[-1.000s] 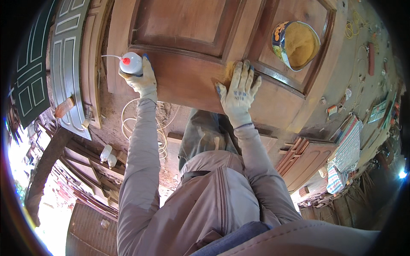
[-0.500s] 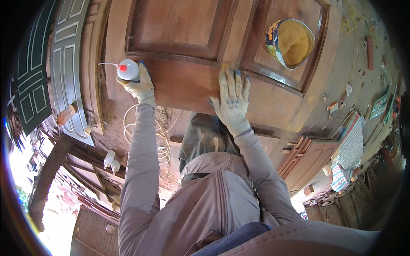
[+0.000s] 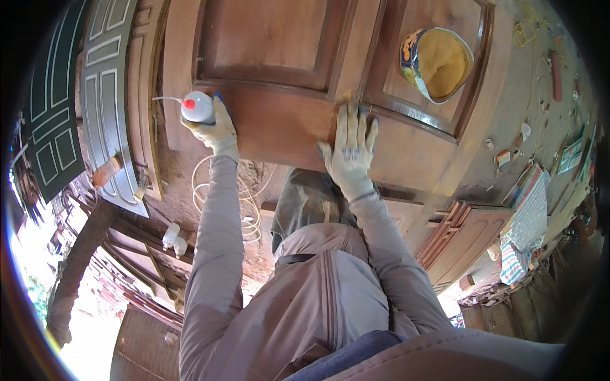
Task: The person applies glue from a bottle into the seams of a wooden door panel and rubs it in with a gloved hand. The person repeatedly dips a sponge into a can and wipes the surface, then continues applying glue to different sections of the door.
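Change since a second ago: right hand (image 3: 351,152) has slid up the door (image 3: 279,127) from the flat rail toward the moulded groove between the panels; its fingertips now sit at that groove, where a yellowish smear shows. The view has also shifted, so the can stands lower in the picture. Left hand has stayed at the door's left edge. Judged: the rubbing has moved on to the joint, with the filler being worked into it.

Right hand: gloved, open flat, fingers spread, palm pressed on the wood. Whether anything lies under the palm cannot be told.

Left hand (image 3: 213,124): gloved, closed around a small white bottle (image 3: 197,108) with a red cap and a thin nozzle pointing left; it rests at the door's left stile.

Door: brown panelled wood, lying flat before the person, serving as the work surface.

Can (image 3: 437,63): open, tilted, yellow-brown paste inside, resting on the upper right panel, well apart from both hands.

Surroundings: green panelled door (image 3: 51,133) at left; coiled white cord (image 3: 244,209) on the floor below the door.
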The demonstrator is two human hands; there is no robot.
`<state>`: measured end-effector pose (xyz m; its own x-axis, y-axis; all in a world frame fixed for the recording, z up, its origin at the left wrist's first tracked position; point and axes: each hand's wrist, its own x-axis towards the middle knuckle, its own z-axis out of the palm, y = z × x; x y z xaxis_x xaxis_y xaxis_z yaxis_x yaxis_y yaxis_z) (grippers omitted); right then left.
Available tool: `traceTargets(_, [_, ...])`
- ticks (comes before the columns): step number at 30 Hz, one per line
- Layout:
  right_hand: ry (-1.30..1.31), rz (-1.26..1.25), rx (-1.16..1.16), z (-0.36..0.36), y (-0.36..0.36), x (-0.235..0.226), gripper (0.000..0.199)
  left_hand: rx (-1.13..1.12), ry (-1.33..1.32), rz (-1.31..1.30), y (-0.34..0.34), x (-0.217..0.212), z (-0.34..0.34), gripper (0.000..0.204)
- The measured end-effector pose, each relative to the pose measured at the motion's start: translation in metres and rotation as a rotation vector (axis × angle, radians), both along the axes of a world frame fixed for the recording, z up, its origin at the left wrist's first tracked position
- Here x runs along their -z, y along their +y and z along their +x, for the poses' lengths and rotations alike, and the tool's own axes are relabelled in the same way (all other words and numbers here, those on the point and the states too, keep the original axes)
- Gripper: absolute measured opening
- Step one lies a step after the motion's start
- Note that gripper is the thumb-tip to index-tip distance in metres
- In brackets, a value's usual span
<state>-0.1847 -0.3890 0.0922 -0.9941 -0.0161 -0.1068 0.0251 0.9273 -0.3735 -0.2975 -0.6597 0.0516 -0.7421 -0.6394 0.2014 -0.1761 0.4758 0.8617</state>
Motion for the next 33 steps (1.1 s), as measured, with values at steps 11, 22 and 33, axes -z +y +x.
traceTargets(11, [-0.006, -0.049, -0.129, 0.021, 0.009, -0.013, 0.087, -0.007, -0.039, -0.036, 0.0, -0.001, 0.003, 0.069])
traceTargets(22, [0.08, -0.083, -0.073, 0.003, 0.0, -0.006, 0.087, 0.008, -0.034, -0.03, 0.001, -0.001, 0.001, 0.071])
traceTargets(33, [0.064, -0.041, -0.056, -0.02, 0.0, 0.005, 0.089, 0.024, 0.014, -0.04, 0.001, 0.0, 0.001, 0.067])
